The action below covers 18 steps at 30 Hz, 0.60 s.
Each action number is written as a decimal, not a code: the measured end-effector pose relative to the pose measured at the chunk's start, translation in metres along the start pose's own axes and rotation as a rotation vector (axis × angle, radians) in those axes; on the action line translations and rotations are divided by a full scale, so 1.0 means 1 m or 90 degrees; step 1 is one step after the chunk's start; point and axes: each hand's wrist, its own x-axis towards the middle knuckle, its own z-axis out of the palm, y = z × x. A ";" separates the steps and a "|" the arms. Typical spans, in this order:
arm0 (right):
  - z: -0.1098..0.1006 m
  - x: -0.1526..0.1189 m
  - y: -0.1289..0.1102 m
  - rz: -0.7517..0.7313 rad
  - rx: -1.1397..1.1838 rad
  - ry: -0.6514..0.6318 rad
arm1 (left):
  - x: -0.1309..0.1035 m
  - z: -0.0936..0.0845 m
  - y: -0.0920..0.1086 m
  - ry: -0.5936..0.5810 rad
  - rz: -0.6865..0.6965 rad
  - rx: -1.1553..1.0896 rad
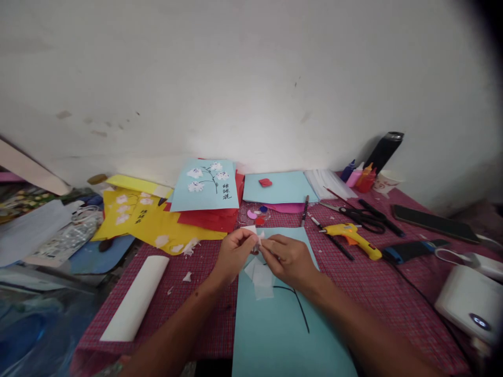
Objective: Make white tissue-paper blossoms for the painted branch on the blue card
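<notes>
Over the upper part of a light blue sheet [271, 335], my left hand [236, 255] is closed with its fingers pinching a small piece of white paper [260, 238]. My right hand [291, 259] meets it from the other side, its thumb and fingers pressed on the same white paper. Just below the fingers, thin white paper squares [262, 280] lie on the blue sheet. A dark curved line [302, 311] is drawn on the sheet. The fingers partly hide the pinched paper.
A yellow glue gun [356, 235], black scissors [359, 215] and a phone [434, 222] lie on the right. Behind are finished flower pictures [206, 183], blue sheets [277, 193] and paint bottles [365, 178]. A white paper roll [137, 298] lies left; a white device [471, 303] is far right.
</notes>
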 end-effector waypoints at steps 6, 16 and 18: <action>0.002 0.001 0.000 0.059 0.062 -0.015 | -0.001 -0.001 0.003 0.022 0.031 0.017; -0.011 0.010 -0.007 0.219 0.380 -0.072 | -0.007 0.000 0.013 0.031 0.105 0.177; -0.012 0.012 -0.007 0.280 0.463 -0.083 | -0.008 0.001 0.015 0.029 0.139 0.204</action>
